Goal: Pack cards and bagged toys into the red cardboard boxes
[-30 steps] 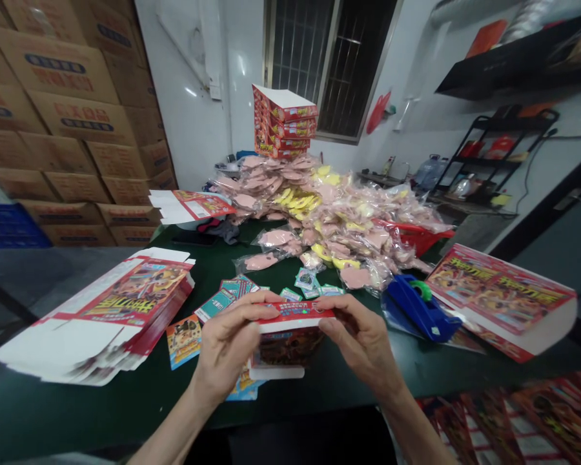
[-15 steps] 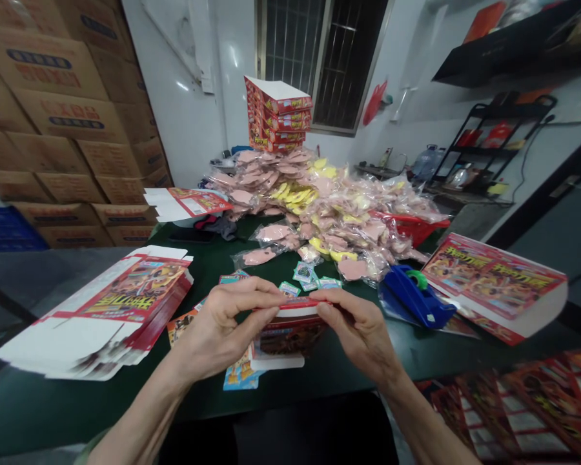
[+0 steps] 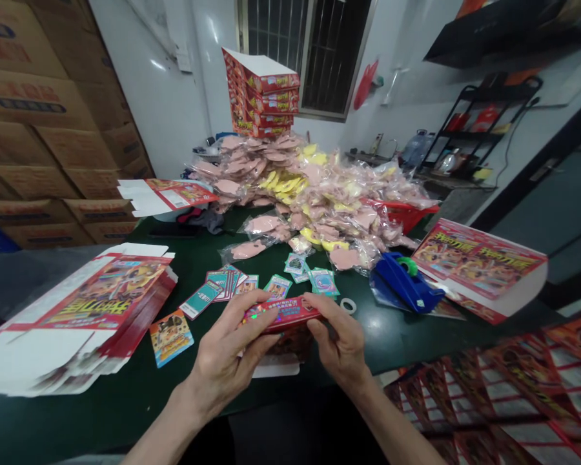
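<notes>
A small red printed carton [image 3: 283, 315] stands on the green table near its front edge, and both my hands grip it. My left hand [image 3: 227, 352] is closed on its left end, with the thumb along the top flap. My right hand [image 3: 336, 339] pinches the right end of that flap. The flap lies nearly flat over the carton's top. Small teal card packets [image 3: 275, 283] are scattered just beyond the carton. A colourful card [image 3: 171, 336] lies to the left of my left hand.
A stack of flat red cartons [image 3: 91, 310] lies at left, another stack [image 3: 479, 268] at right. A blue tape dispenser [image 3: 401, 281] sits right of centre. Bagged pink and yellow items [image 3: 314, 194] are heaped behind, with assembled boxes [image 3: 261, 97] on top. More flat cartons [image 3: 503, 394] lie at lower right.
My hands have pressed the carton's top flap down from raised to nearly flat. The camera has tilted down and to the right.
</notes>
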### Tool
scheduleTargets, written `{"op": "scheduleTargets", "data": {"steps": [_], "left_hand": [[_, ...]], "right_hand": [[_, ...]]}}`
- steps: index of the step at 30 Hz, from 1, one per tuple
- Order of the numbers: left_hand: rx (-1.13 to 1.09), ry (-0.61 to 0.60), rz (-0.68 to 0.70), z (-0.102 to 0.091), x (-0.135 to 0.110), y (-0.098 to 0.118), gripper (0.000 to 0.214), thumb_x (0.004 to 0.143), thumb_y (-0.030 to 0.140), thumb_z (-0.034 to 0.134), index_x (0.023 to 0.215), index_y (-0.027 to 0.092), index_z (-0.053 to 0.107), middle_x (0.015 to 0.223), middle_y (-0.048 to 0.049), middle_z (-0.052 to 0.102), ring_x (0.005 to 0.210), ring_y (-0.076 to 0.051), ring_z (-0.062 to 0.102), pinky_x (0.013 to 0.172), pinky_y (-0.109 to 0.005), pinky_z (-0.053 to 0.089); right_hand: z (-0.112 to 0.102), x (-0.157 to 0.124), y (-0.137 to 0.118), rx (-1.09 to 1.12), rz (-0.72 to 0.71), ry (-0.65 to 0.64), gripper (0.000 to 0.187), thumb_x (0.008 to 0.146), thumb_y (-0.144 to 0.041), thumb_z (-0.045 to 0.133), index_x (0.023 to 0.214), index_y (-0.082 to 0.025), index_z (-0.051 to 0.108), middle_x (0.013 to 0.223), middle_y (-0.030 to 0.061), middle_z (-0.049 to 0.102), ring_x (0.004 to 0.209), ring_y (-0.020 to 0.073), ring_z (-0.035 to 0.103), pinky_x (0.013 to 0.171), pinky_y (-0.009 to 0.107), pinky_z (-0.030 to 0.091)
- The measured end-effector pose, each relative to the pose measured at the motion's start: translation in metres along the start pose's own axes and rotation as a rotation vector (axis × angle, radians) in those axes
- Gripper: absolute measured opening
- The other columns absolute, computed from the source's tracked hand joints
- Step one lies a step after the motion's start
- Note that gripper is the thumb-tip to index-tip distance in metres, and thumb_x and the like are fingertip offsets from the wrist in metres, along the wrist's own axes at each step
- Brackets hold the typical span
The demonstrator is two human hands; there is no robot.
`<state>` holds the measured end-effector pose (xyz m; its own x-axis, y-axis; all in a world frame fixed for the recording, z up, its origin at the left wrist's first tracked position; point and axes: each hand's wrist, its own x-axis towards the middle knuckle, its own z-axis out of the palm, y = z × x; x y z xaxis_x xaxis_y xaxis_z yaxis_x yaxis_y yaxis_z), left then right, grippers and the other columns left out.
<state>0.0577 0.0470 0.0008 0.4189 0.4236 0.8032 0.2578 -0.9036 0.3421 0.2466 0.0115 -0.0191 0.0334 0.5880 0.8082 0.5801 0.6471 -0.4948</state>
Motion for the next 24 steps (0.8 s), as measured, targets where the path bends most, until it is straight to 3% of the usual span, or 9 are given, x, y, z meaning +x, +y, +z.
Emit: {"op": "scheduleTargets", "data": {"steps": [3,6,8,11,13,15,17,20,24], "left_hand": [[0.039,0.058,-0.057,0.008,-0.008,-0.002,0.034,0.079,0.008,0.059,0.108,0.025,0.060,0.113,-0.0064,0.056,0.099,-0.016,0.060,0.082,-0.025,0.052],[-0.010,0.157,-0.190,0.017,-0.013,-0.003,0.042,0.076,0.013,0.064,0.114,0.028,0.056,0.105,-0.0026,0.060,0.094,-0.014,0.062,0.082,-0.022,0.052],[-0.134,0.240,-0.340,0.022,-0.017,-0.003,0.052,0.075,0.018,0.066,0.122,0.028,0.048,0.103,-0.0015,0.062,0.092,-0.014,0.064,0.082,-0.020,0.053],[-0.284,0.286,-0.520,0.026,-0.023,-0.005,0.054,0.072,0.023,0.069,0.122,0.027,0.047,0.100,-0.0002,0.064,0.083,-0.013,0.066,0.076,-0.015,0.054],[-0.311,0.267,-0.591,0.027,-0.027,-0.007,0.050,0.071,0.026,0.070,0.117,0.025,0.051,0.096,0.0006,0.065,0.080,-0.011,0.065,0.075,-0.012,0.053],[-0.286,0.270,-0.619,0.027,-0.029,-0.008,0.046,0.070,0.029,0.071,0.112,0.024,0.054,0.094,0.0007,0.064,0.077,-0.011,0.065,0.075,-0.011,0.052],[-0.217,0.277,-0.613,0.028,-0.029,-0.010,0.044,0.069,0.032,0.070,0.110,0.023,0.056,0.094,0.0000,0.065,0.075,-0.012,0.064,0.076,-0.015,0.053],[-0.136,0.286,-0.578,0.028,-0.028,-0.011,0.045,0.067,0.037,0.071,0.107,0.021,0.059,0.092,-0.0013,0.066,0.071,-0.013,0.064,0.073,-0.019,0.055],[-0.119,0.293,-0.569,0.028,-0.024,-0.014,0.045,0.066,0.039,0.071,0.104,0.019,0.059,0.088,-0.0016,0.067,0.067,-0.013,0.064,0.066,-0.017,0.055]], "right_hand": [[0.004,-0.009,0.001,-0.004,0.014,0.008,0.031,0.087,-0.019,0.050,0.117,-0.024,0.055,0.105,0.0064,0.067,0.095,0.0172,0.064,0.080,0.030,0.053],[-0.020,-0.013,0.015,-0.068,0.140,0.015,0.039,0.086,-0.026,0.051,0.124,-0.020,0.049,0.111,0.0102,0.063,0.085,0.0162,0.066,0.071,0.028,0.054],[-0.058,-0.012,0.037,-0.243,0.358,0.135,0.034,0.085,-0.032,0.052,0.115,-0.016,0.054,0.099,0.0087,0.065,0.073,0.0143,0.064,0.066,0.028,0.053],[-0.137,-0.006,0.078,-0.528,0.639,0.298,0.025,0.087,-0.033,0.047,0.085,-0.012,0.061,0.078,0.0064,0.064,0.072,0.0165,0.060,0.069,0.031,0.050],[-0.186,0.001,0.102,-0.599,0.767,0.280,0.023,0.087,-0.029,0.049,0.082,-0.011,0.061,0.077,0.0063,0.062,0.073,0.0166,0.059,0.068,0.031,0.049],[-0.218,0.007,0.121,-0.609,0.911,0.190,0.020,0.087,-0.029,0.053,0.086,-0.010,0.061,0.081,0.0038,0.062,0.073,0.0146,0.059,0.066,0.030,0.050],[-0.234,0.013,0.137,-0.575,1.057,0.064,0.021,0.087,-0.030,0.056,0.093,-0.011,0.060,0.088,0.0020,0.062,0.076,0.0136,0.060,0.067,0.029,0.051],[-0.238,0.021,0.152,-0.496,1.240,-0.086,0.024,0.088,-0.032,0.055,0.101,-0.013,0.059,0.096,0.0034,0.061,0.079,0.0138,0.061,0.068,0.030,0.053],[-0.237,0.031,0.163,-0.419,1.361,-0.103,0.026,0.089,-0.031,0.054,0.107,-0.014,0.057,0.102,0.0054,0.060,0.084,0.0146,0.061,0.071,0.032,0.053]]}}
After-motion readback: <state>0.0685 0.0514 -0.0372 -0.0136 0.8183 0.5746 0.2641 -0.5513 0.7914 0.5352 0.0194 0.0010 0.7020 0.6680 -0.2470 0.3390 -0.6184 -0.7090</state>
